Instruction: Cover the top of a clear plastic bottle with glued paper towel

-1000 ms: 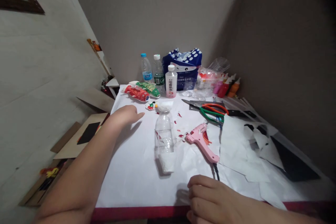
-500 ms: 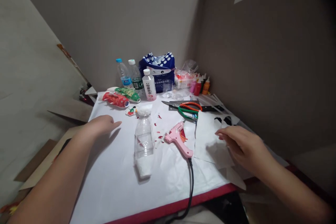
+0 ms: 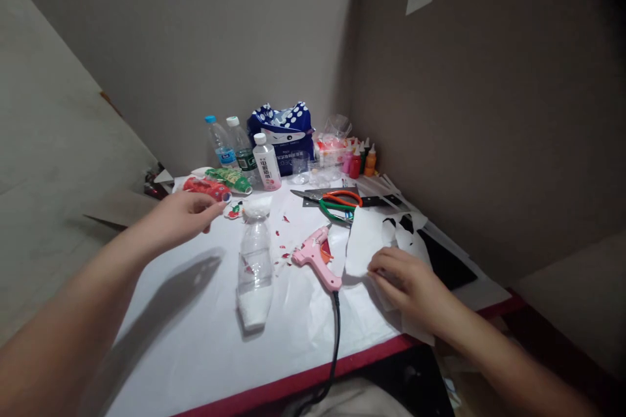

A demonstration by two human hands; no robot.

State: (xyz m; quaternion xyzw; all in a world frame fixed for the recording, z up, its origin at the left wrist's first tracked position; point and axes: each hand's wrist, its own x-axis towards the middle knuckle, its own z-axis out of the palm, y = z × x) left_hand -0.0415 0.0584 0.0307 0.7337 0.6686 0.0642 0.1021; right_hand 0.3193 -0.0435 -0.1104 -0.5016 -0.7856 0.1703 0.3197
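Observation:
My right hand [image 3: 398, 273] pinches the near edge of a white paper sheet [image 3: 364, 241] with cut-out openings, lifted a little at the right of the table. My left hand [image 3: 195, 212] hovers over the left side, its fingers curled together near the red fish [image 3: 205, 189]; whatever may be between the fingertips is too small to tell. Between the hands a clear bottle [image 3: 255, 254] with white ends lies on the white table cover. A pink glue gun [image 3: 317, 257] rests to the bottle's right, its black cord running off the front edge.
Scissors [image 3: 337, 202] with orange and green handles lie behind the glue gun. Upright bottles [image 3: 267, 163], a blue bag [image 3: 288, 137] and small paint bottles [image 3: 370, 161] stand at the back. A green fish [image 3: 229, 177] lies back left.
My right hand has moved left and taken hold of the paper, raising its near edge. My left hand has risen off the table toward the fish. The view has shifted slightly.

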